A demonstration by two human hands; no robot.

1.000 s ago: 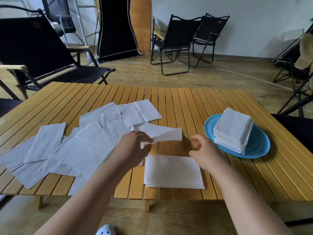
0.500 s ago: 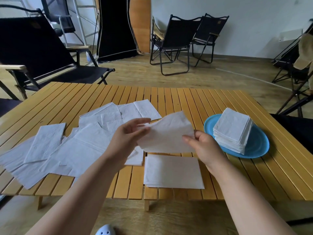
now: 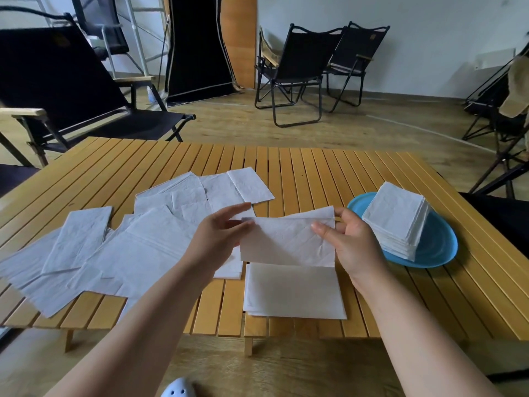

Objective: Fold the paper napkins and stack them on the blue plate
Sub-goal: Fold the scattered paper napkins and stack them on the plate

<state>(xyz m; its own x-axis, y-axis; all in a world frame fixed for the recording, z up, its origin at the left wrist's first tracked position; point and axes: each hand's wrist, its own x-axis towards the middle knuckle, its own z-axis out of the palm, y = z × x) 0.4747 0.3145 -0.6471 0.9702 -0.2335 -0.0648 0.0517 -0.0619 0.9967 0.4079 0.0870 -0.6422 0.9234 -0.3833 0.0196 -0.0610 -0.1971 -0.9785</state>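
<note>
A white paper napkin [image 3: 286, 242] hangs folded in half above the table, held between both hands. My left hand [image 3: 217, 239] pinches its left edge with thumb and fingers. My right hand [image 3: 352, 245] grips its right edge, thumb in front. Directly below it a flat half-folded napkin pile [image 3: 293, 293] lies near the table's front edge. To the right stands the blue plate [image 3: 438, 247] with a tall stack of folded napkins [image 3: 396, 219] on it. Several unfolded napkins [image 3: 120, 239] are spread loosely over the left half of the table.
The slatted wooden table [image 3: 315, 173] fills the foreground; its front edge is just below the flat pile. Black folding chairs [image 3: 297, 70] stand behind and to both sides. A white shoe [image 3: 177, 389] shows on the floor under the table edge.
The napkin, held up by my left hand a second ago, was opened out between both hands and is now folded in half, hanging lower and squarer over the flat pile.
</note>
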